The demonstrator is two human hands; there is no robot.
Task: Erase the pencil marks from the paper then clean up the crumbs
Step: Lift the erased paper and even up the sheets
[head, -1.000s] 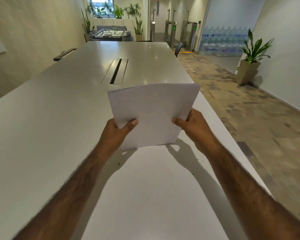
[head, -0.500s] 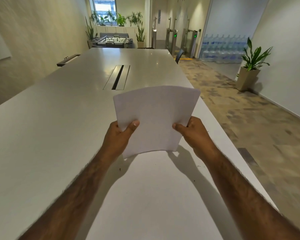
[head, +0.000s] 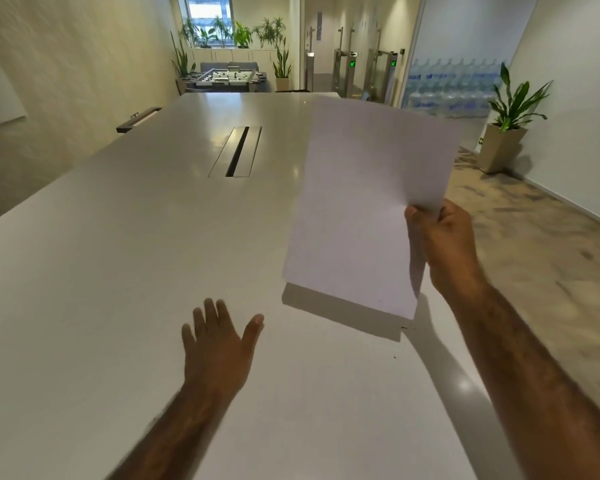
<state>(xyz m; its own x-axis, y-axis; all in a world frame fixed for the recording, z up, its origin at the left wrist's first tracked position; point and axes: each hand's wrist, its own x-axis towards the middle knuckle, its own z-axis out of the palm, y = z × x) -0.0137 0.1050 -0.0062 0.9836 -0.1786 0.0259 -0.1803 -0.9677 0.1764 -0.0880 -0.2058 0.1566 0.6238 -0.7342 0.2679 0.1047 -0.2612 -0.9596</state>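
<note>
Pinching the paper (head: 361, 209) by its right edge, my right hand (head: 444, 251) holds it lifted over the bench (head: 118, 271) — long axis near to far. My left hand (head: 215, 348), fingers (head: 210, 311) spread, is low over the bench; dark crumbs (head: 395, 357) lie to its right, by the paper's shadow.

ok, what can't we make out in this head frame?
Head view only.
Pencil marks on the paper: none resolvable, too faint or small.
Right hand: fingers hidden behind the paper.
Dark specks on the table: too small to call crumbs.
Left hand: blurred, table contact unclear.
</note>
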